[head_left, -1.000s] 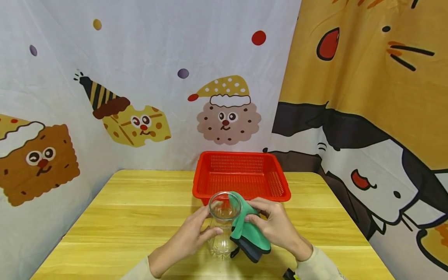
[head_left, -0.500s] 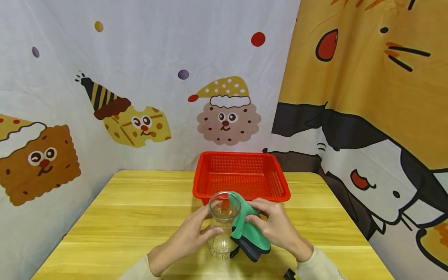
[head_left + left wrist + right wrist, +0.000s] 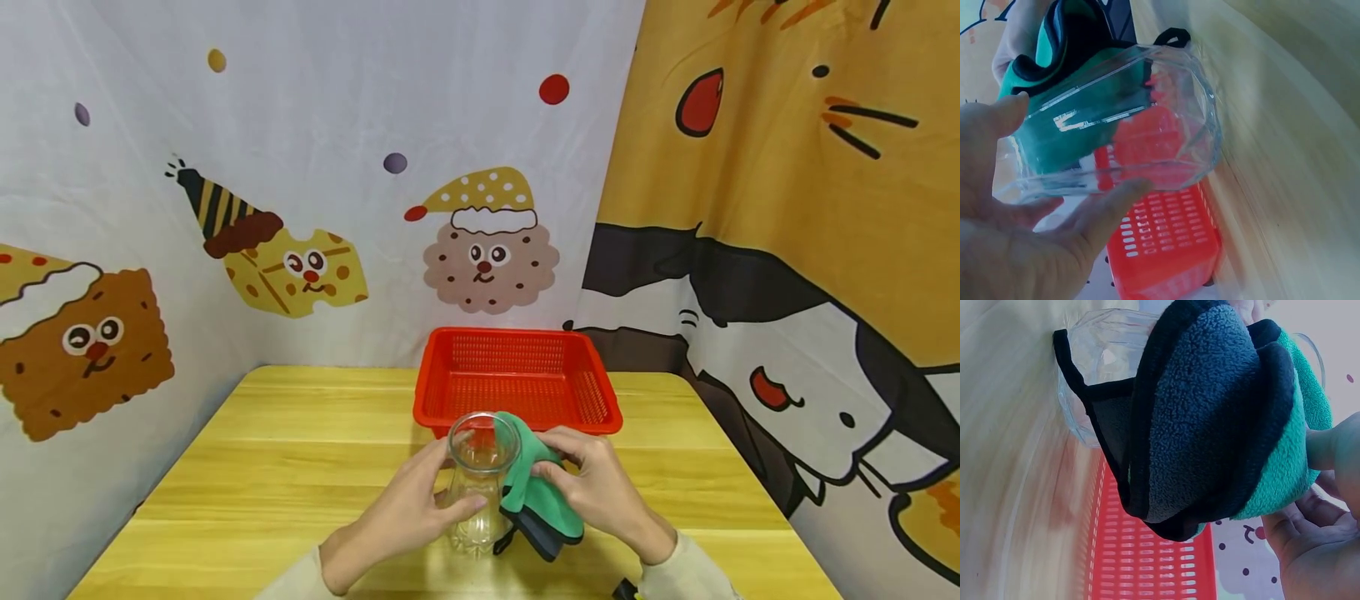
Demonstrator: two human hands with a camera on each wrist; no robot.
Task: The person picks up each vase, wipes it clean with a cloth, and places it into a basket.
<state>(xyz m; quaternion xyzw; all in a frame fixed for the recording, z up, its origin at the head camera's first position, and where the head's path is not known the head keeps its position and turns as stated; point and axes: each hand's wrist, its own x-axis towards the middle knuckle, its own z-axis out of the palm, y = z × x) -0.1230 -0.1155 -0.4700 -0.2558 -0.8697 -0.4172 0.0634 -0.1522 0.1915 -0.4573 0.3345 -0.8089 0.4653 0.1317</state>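
Observation:
A clear glass jar (image 3: pixel 480 492) with a wide round rim stands upright near the front middle of the table. My left hand (image 3: pixel 412 504) grips it from the left, thumb on the near side and fingers behind. In the left wrist view the jar (image 3: pixel 1129 125) shows a faceted base close to the wood. My right hand (image 3: pixel 600 483) holds a folded cloth (image 3: pixel 543 504), green on one face and dark grey on the other with black edging, against the jar's right side. A black hanging loop on the cloth (image 3: pixel 1204 419) dangles beside the jar's base in the right wrist view.
A red plastic basket (image 3: pixel 517 392) with perforated walls stands right behind the jar on the wooden table (image 3: pixel 315 433). A small black object (image 3: pixel 624 589) lies at the front edge by the right sleeve. Cartoon-printed curtains (image 3: pixel 322 108) hang behind and to the sides.
The cloth and right hand have shifted very slightly to the right, and the left thumb a little along the jar. Both grips stay the same; the head view tilts slightly.

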